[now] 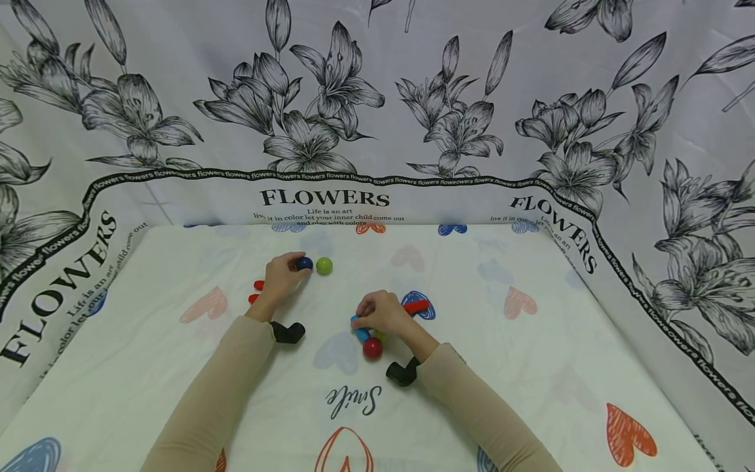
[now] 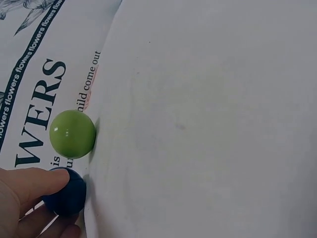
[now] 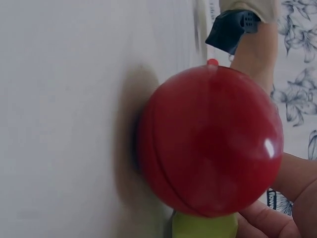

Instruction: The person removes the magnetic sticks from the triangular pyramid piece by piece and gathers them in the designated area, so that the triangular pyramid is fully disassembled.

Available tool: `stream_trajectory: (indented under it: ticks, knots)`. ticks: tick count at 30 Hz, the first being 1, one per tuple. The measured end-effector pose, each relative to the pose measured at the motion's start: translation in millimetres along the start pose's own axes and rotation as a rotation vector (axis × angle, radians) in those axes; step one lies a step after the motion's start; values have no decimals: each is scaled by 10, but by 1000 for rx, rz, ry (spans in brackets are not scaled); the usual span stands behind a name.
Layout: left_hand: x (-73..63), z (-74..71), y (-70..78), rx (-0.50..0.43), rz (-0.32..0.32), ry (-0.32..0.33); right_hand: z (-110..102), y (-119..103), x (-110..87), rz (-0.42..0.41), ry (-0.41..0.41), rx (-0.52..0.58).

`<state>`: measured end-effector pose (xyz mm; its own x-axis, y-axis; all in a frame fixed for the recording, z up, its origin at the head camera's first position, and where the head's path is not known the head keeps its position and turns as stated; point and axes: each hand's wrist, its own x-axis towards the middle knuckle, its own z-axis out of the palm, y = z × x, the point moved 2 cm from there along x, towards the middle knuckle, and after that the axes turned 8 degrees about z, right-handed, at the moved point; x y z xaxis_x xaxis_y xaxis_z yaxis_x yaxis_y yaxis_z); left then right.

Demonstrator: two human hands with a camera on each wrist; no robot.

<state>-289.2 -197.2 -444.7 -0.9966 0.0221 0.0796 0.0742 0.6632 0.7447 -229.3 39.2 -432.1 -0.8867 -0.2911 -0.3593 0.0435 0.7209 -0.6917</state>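
In the head view my left hand (image 1: 283,278) pinches a dark blue ball (image 1: 304,263) between thumb and fingers. Just right of it sits a lime-green ball (image 1: 324,265), also large in the left wrist view (image 2: 72,134). My right hand (image 1: 383,313) has its thumb and fingers curled at a light blue stick (image 1: 362,334), gripping its upper part. A red ball (image 1: 373,349) lies at the near end of that stick and fills much of the right wrist view (image 3: 213,144). Under the right palm a yellow-green piece (image 3: 205,225) shows, mostly hidden.
A red stick (image 1: 416,307) lies right of the right hand. Two red ends (image 1: 259,284) stick out left of the left hand. Black wrist cameras (image 1: 288,332) sit at both cuffs. The white cloth (image 1: 460,406) has printed hearts; a flowered curtain (image 1: 389,151) stands behind.
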Motion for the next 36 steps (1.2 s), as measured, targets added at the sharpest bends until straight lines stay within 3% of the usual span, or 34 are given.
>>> stream_trajectory:
  ticks: [8,14,28,36]
  knots:
    - [-40,-48,-14,-21,8,-7,24,9,-4,-5,9,-8]
    - [-114,-96,-20,6,59,46,28,12,-46,-69,49,-37]
    - [-494,-55,215,-12,312,209,0,24,-103,-110,51,-71]
    - [-705,51,311,-38,349,162,-51,64,-189,-189,16,-51]
